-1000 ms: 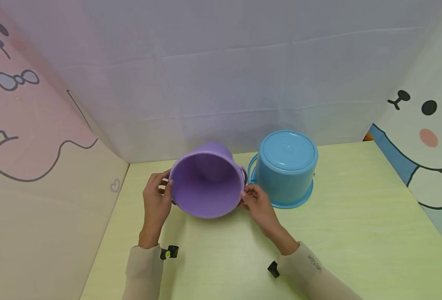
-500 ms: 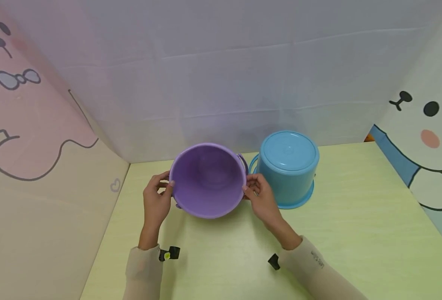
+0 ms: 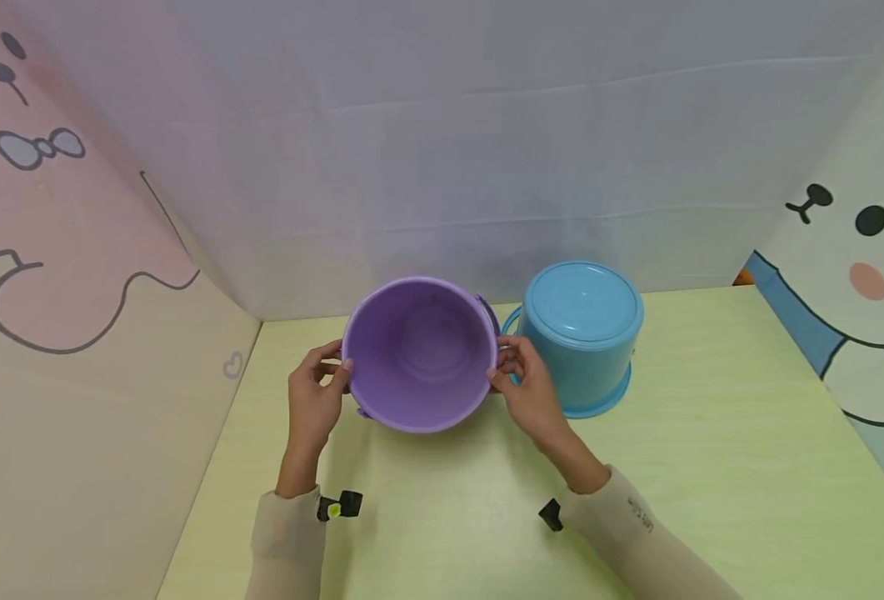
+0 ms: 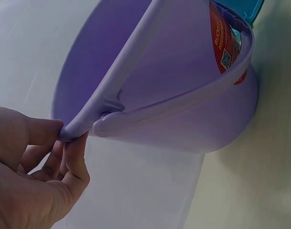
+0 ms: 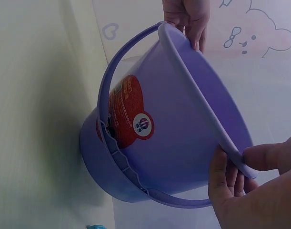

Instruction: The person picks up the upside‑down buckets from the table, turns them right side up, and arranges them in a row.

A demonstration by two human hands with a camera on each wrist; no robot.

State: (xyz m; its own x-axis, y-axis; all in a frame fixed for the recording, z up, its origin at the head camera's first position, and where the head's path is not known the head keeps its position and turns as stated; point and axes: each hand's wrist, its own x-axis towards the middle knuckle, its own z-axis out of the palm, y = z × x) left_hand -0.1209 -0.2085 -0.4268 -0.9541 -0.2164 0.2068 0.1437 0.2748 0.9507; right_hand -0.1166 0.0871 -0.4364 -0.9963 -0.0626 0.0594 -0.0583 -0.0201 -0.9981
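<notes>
A purple bucket (image 3: 427, 350) is tilted with its open mouth toward me, and its inside bottom shows in the head view. My left hand (image 3: 317, 404) pinches the left side of its rim, thumb inside and fingers outside. Opposite, my right hand (image 3: 529, 390) grips the right side of the rim the same way. The bucket's handle (image 5: 107, 86) hangs along the outer wall, across a red label (image 5: 131, 114) in the right wrist view. Just right of the purple bucket, a light blue bucket (image 3: 582, 342) stands upside down.
Both buckets are over a pale yellow-green table (image 3: 719, 450). A white cloth wall (image 3: 442, 167) rises behind them. Side panels with cartoon animals stand left (image 3: 89, 233) and right (image 3: 861, 283). The blue bucket's handle (image 3: 511, 321) sticks out toward the purple one.
The purple bucket has tipped so its mouth faces further up, showing more of its bottom. Its right side and my right hand rose slightly; both hands keep their hold. The blue bucket stays put.
</notes>
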